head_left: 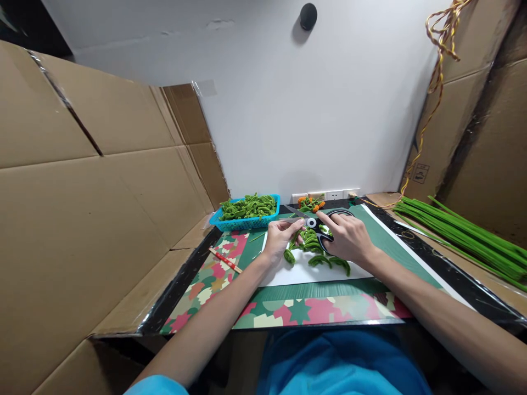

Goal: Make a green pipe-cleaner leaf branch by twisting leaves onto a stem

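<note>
A pair of scissors (312, 223) with black handles and parted blades is in my right hand (349, 236), its fingers through the loops. My left hand (280, 237) pinches a green fuzzy pipe-cleaner piece (289, 257) close to the blades; part of that piece is hidden by the fingers. Beneath both hands lies a white sheet of paper (275, 278). Several curled green pipe-cleaner pieces (319, 260) rest on it, some partly covered by my hands.
A blue basket (247, 223) heaped with green curled pieces stands at the back left. Orange and green fuzzy pieces (312, 204) lie by the wall sockets. Long green pipe cleaners (461, 236) are stacked at right. A red stick (225, 260) lies on the patterned mat (288, 312). Cardboard walls (102, 219) flank the table.
</note>
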The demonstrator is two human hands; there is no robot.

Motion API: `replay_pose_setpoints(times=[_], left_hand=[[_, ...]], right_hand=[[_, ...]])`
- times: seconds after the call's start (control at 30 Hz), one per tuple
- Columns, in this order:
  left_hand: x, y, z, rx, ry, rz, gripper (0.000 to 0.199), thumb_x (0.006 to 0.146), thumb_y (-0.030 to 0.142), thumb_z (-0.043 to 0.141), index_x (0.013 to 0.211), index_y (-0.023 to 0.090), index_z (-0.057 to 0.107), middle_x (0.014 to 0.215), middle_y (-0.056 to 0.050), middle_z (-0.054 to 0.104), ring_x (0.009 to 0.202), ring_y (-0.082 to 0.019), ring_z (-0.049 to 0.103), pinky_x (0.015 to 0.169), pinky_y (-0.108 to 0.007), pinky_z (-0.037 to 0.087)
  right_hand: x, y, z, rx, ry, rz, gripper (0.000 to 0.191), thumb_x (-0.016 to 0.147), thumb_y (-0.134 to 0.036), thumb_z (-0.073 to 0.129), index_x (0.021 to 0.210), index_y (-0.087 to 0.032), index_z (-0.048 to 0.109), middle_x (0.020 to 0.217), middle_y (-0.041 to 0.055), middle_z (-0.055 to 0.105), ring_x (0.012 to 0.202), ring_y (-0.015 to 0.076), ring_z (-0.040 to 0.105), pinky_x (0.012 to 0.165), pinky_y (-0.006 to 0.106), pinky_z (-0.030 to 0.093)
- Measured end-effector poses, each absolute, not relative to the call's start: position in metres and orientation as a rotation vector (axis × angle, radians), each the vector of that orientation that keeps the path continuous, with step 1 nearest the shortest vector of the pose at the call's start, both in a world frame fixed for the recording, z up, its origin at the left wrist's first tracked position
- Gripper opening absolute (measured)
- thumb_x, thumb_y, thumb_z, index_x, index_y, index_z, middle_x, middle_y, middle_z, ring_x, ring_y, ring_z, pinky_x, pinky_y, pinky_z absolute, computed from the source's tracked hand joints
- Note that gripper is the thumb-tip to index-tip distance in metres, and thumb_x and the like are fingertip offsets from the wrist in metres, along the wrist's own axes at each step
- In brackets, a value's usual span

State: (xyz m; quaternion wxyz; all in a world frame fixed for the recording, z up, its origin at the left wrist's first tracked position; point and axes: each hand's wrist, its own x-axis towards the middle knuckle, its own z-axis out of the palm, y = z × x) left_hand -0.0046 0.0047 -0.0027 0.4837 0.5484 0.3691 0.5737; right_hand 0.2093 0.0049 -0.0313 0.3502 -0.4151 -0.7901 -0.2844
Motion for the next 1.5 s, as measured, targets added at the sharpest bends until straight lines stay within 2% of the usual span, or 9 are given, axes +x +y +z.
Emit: replay_pose_setpoints(times=[0.27,0.47,0.63,0.83,1.27,1.5], left_hand=[[-0.004,0.003,0.000,1.338,0.874,1.413,0.042,0.067,0.049,0.097,0.068,0.012,0.078,0.068,-0.007,0.075,0.046,-0.013,0.063,0.044,-0.025,0.048],[-0.003,0.002,-0.002,1.355,0.857,1.382,0.041,0.067,0.048,0.097,0.073,0.011,0.081,0.067,-0.007,0.076,0.046,-0.014,0.064,0.043,-0.025,0.049],[-0.002,0.003,-0.004,1.365,0.859,1.372,0.043,0.067,0.050,0.097,0.071,0.011,0.080,0.064,-0.006,0.074,0.046,-0.014,0.065,0.042,-0.025,0.050],[-0.001,0.003,-0.005,1.379,0.854,1.368,0.044,0.066,0.051,0.098,0.066,0.012,0.078,0.060,-0.005,0.072,0.046,-0.014,0.065,0.043,-0.025,0.051],[-0.003,0.008,-0.007,1.431,0.856,1.336,0.047,0.068,0.055,0.098,0.070,0.012,0.077,0.064,-0.004,0.073,0.051,-0.015,0.067,0.048,-0.026,0.055],[-0.006,0.012,-0.004,1.397,0.858,1.346,0.049,0.069,0.054,0.099,0.085,0.012,0.078,0.076,-0.004,0.075,0.048,-0.012,0.065,0.043,-0.024,0.053]], right_hand=[[0.206,-0.002,-0.028,-1.202,-2.080,-0.712,0.061,0.083,-0.028,0.065,0.142,-0.015,0.071,0.094,0.0113,0.077,0.084,0.0263,0.064,0.073,0.034,0.035],[0.204,-0.006,-0.025,-1.350,-2.156,-0.665,0.049,0.080,-0.032,0.064,0.124,-0.016,0.076,0.078,0.0101,0.075,0.069,0.0232,0.062,0.062,0.034,0.022],[0.202,-0.009,-0.021,-1.441,-2.219,-0.628,0.052,0.080,-0.030,0.060,0.129,-0.016,0.072,0.077,0.0106,0.077,0.064,0.0230,0.064,0.059,0.035,0.016],[0.200,-0.012,-0.016,-1.486,-2.294,-0.595,0.054,0.081,-0.031,0.059,0.133,-0.018,0.068,0.079,0.0110,0.079,0.064,0.0250,0.069,0.058,0.035,0.017],[0.204,-0.006,-0.013,-1.507,-2.346,-0.575,0.049,0.086,-0.028,0.060,0.133,-0.016,0.065,0.081,0.0126,0.079,0.068,0.0257,0.070,0.059,0.034,0.021],[0.215,0.000,-0.009,-1.538,-2.242,-0.639,0.048,0.088,-0.026,0.061,0.135,-0.015,0.066,0.087,0.0136,0.078,0.082,0.0268,0.070,0.065,0.034,0.024]])
